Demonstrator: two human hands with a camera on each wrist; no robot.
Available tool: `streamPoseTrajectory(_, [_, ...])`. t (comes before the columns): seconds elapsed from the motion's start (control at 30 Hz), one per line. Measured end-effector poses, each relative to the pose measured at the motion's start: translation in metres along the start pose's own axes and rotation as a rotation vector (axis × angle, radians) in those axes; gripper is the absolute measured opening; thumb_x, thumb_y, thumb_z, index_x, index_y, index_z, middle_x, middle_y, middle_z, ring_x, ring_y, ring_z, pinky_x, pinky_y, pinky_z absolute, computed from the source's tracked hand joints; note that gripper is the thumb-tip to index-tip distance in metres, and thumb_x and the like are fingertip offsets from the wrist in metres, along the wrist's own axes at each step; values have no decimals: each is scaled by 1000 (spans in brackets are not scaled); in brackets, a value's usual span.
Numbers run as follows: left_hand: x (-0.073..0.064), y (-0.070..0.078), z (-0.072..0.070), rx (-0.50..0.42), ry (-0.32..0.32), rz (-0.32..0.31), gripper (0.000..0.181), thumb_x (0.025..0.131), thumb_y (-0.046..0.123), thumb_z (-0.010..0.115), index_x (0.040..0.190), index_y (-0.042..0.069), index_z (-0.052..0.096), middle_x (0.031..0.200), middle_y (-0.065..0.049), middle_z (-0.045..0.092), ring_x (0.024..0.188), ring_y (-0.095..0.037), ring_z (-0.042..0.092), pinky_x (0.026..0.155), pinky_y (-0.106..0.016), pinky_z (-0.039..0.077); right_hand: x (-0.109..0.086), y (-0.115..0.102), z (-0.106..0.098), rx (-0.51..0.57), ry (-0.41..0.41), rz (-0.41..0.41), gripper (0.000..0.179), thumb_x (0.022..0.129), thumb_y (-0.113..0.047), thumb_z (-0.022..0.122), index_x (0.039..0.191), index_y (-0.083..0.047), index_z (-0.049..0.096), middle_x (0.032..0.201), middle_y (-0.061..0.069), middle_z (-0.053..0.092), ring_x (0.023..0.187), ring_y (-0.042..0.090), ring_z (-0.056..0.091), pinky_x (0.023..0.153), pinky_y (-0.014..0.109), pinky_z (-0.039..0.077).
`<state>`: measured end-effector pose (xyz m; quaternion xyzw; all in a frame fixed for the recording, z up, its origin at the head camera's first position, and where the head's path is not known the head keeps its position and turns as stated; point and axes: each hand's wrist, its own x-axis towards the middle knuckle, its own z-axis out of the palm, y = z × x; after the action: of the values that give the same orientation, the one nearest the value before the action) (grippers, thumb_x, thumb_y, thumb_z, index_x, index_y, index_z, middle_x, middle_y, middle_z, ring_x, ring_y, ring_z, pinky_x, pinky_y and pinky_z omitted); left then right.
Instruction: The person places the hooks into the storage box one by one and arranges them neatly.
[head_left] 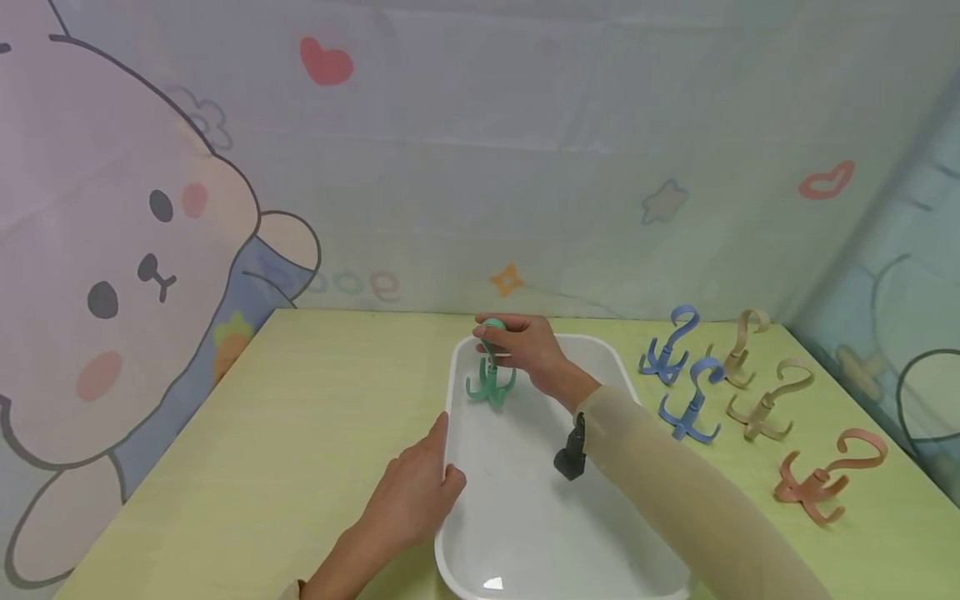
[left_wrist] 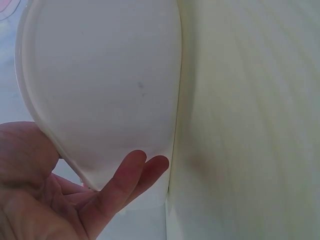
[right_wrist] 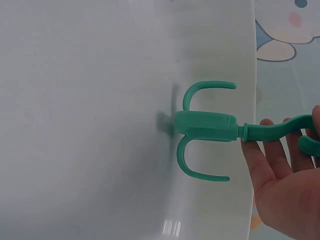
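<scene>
A green multi-prong hanger hook is held upright by its curved top in my right hand, at the far left corner inside a white tray. In the right wrist view the green hook has its prongs close to the tray floor; whether they touch is hard to tell. My left hand grips the tray's left rim, with the thumb over the edge. In the left wrist view its fingers lie against the tray's outer wall.
Right of the tray stand two blue hooks, two beige hooks and a pink hook on the yellow-green table. A printed cloth hangs behind the table. A black wrist device hangs beneath the right sleeve.
</scene>
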<state>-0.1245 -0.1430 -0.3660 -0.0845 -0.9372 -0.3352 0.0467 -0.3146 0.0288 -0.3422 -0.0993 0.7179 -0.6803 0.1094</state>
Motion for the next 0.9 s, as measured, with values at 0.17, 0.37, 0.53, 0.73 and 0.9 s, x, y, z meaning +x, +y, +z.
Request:
streamPoseTrajectory(0.17, [0,1,-1,11,6,1,73,91,8,55,160,-7,35,140,-26,64,105,-33,72,80,-45,60,2,1,2,2,7,-4,35,97,-21,76,131,-11,76,125,13,78,105,22,78,99,43,59])
streamPoseTrajectory(0.37, [-1,1,0,-4,8,12,73,91,8,55,159,-9,35,140,-28,63,108,-34,72,78,-44,61,2,0,3,-5,22,-1,37,97,-21,77,132,-10,75,125,13,77,105,23,78,100,44,59])
streamPoseTrajectory(0.53, [-1,0,0,2,10,16,72,91,8,54,159,-10,35,140,-27,64,109,-34,71,81,-45,61,3,1,3,-5,25,-1,37,97,-21,76,132,-10,75,125,13,77,104,22,78,101,45,58])
streamPoseTrajectory(0.73, [0,0,-1,11,12,15,72,91,9,54,159,-9,35,141,-27,64,110,-35,71,82,-46,61,5,1,3,-6,22,0,36,96,-22,77,131,-12,76,123,11,78,105,22,78,101,45,58])
streamPoseTrajectory(0.9, [-1,0,0,10,9,10,73,91,9,54,159,-9,35,143,-28,63,111,-36,71,82,-47,61,9,4,3,-14,12,-5,36,96,-22,78,130,-11,76,124,12,78,108,24,77,101,44,58])
